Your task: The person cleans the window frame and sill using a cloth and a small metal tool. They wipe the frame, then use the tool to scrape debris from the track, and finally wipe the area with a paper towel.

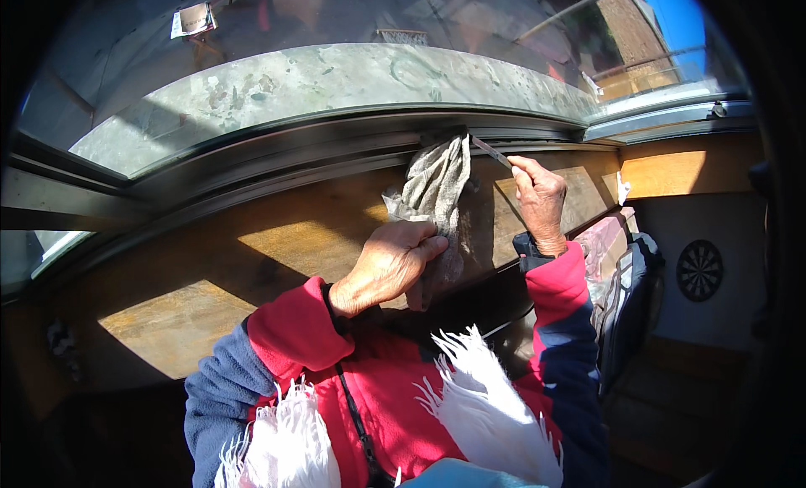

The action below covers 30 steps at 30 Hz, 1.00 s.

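My left hand point(397, 261) pinches a crumpled grey cloth point(437, 179) between thumb and fingers. The far end of the cloth lies against the dark metal track point(352, 138) of a sliding window. In my right hand point(540, 195) is a thin flat tool with a metal blade point(491, 151); I cannot tell its exact kind. Its tip points left and meets the upper edge of the cloth at the track. Below the track runs a wooden sill point(302, 242), with patches of sunlight and dark stains on it.
Beyond the window glass is a stained pale ledge point(340, 76). Outside, a folding stool point(194, 22) with papers on it stands farther off. To the right are a pink box point(604, 236), a dark bag point(630, 293) and a dartboard point(699, 270). My white fringed scarf point(491, 406) hangs in front.
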Tool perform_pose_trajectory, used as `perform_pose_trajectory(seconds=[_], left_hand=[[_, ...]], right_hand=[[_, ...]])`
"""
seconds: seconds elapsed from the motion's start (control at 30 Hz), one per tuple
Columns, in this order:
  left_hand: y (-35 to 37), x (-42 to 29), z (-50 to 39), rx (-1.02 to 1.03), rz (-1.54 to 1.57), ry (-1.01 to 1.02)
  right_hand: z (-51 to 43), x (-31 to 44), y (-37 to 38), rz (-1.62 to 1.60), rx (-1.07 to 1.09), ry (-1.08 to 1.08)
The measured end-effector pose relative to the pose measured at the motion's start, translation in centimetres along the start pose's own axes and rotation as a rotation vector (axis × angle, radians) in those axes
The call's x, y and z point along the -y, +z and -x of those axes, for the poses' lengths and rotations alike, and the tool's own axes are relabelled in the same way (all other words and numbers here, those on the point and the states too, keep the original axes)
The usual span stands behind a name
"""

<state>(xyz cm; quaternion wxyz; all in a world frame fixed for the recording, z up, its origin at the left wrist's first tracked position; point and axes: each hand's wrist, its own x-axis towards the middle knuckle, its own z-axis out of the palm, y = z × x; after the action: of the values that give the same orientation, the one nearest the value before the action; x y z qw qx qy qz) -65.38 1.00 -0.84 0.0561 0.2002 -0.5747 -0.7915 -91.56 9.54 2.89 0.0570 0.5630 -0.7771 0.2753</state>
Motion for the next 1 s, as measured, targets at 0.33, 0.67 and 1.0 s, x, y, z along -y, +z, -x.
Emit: perform_pose_trajectory(seconds=[0.33, 0.67, 1.0], left_hand=[[0.3, 0.1, -2.4, -0.134, 0.141, 0.0], [0.1, 2.1, -1.9, -0.295, 0.097, -0.025], [-2.2, 2.5, 3.6, -0.556, 0.355, 0.035]], right_hand=[[-1.5, -3.6, 1.4, -0.482, 0.15, 0.265], [-3.5, -3.9, 3.4, -0.513, 0.379, 0.212], [-5.4, 2.3, 8.5, -0.464, 0.5, -0.176]])
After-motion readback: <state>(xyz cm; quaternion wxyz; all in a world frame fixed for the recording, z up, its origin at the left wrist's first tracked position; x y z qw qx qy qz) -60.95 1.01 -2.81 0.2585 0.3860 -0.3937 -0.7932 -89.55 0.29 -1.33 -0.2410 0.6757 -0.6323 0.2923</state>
